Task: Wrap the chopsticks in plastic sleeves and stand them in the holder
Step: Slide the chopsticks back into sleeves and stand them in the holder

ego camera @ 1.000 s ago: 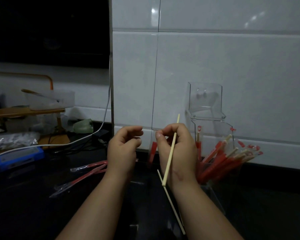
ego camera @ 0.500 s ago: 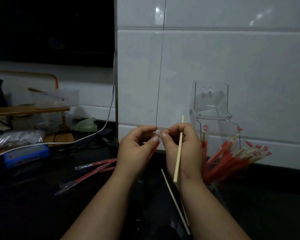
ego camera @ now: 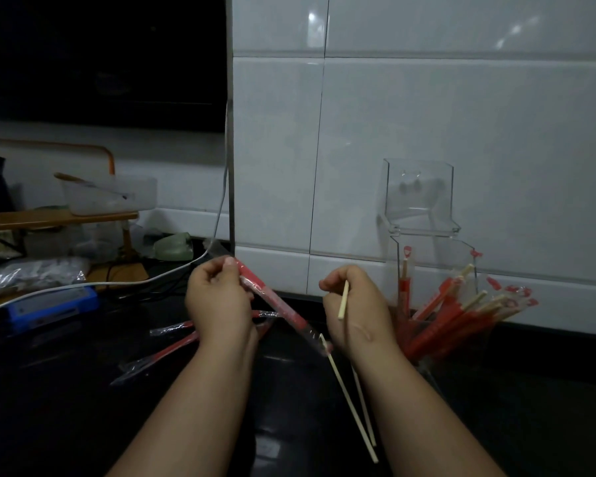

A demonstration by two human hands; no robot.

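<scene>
Left hand (ego camera: 221, 304) is pinching sleeve (ego camera: 279, 303); right hand (ego camera: 358, 306) is gripping chopstick (ego camera: 343, 299). Sleeving is underway; next move likely calls for aligning tip with sleeve mouth.

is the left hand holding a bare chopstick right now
No, the left hand pinches the top end of a red plastic sleeve, while the bare chopstick sits in the right hand.

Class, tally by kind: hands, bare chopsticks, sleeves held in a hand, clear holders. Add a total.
Hands: 2 (left hand, right hand)
Bare chopsticks: 3
Red sleeve held in a hand: 1
Clear holder: 1
Total: 7
</scene>
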